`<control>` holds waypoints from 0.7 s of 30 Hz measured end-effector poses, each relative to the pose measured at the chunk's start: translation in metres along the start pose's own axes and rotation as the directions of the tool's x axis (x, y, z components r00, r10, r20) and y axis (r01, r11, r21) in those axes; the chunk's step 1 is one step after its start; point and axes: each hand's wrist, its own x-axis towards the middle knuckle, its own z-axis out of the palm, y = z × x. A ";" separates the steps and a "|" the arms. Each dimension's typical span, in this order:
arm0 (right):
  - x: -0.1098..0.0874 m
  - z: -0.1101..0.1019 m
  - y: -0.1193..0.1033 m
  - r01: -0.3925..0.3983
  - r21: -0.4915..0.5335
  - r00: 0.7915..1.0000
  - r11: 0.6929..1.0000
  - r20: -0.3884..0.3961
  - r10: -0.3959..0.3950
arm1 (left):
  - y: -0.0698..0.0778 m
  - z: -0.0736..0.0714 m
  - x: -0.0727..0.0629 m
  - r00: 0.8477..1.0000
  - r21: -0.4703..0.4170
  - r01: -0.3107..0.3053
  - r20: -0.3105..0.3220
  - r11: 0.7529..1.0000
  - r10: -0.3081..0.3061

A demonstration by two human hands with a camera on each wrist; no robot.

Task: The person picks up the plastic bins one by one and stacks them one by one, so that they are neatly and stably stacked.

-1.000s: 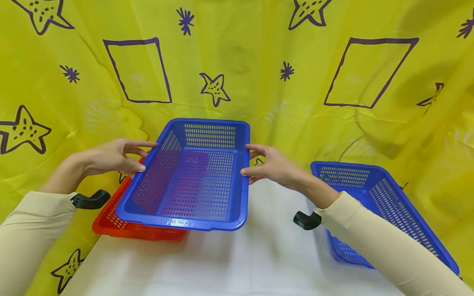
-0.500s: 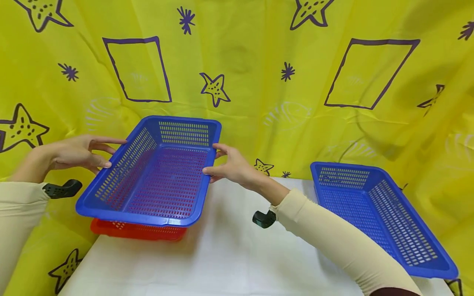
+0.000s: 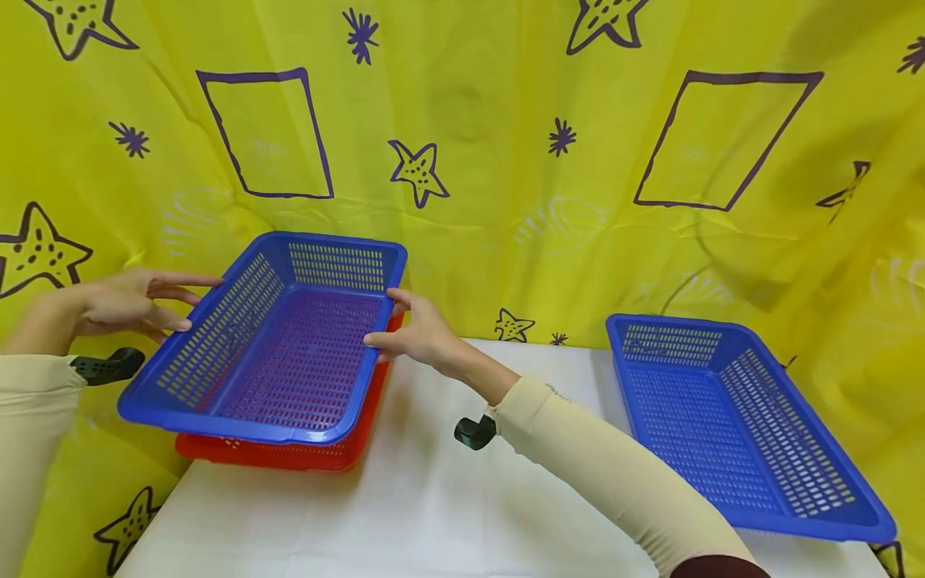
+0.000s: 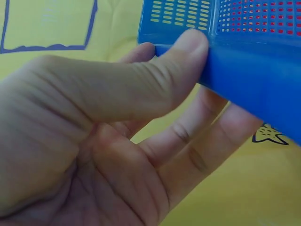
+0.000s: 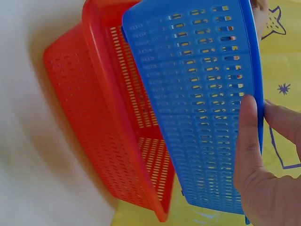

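Note:
Both hands hold a blue slotted plastic basket [image 3: 224, 425] by its two long sides, over a red basket [image 3: 267, 456] on the left of the table. My left hand [image 3: 119, 303] pinches the left rim; in the left wrist view its thumb lies on the rim [image 4: 244, 80] and the fingers reach beneath. On the opposite rim, the right hand [image 3: 426, 333] grips between thumb and fingers. The right wrist view shows the blue basket's side wall [image 5: 197, 103] partly inside the red basket [image 5: 94, 113], its lower edge below the red rim. Most of the red interior is hidden.
Another blue basket [image 3: 711, 417] sits at the table's right side, behind the right forearm. A white cloth [image 3: 405, 514] covers the table. A yellow patterned curtain [image 3: 491, 241] hangs along the back and sides. Dark wrist pieces [image 3: 477, 432] stick out below the sleeves.
The held blue basket has moved left, both hands with it, from partly beside the red basket to over it. The red basket and the right-hand blue basket have stayed put.

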 end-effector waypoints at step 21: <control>0.014 0.016 0.052 -0.085 -0.004 0.995 0.996 -0.043 0.085 | -0.042 0.029 0.031 0.993 -0.097 0.112 0.036 0.989 -0.109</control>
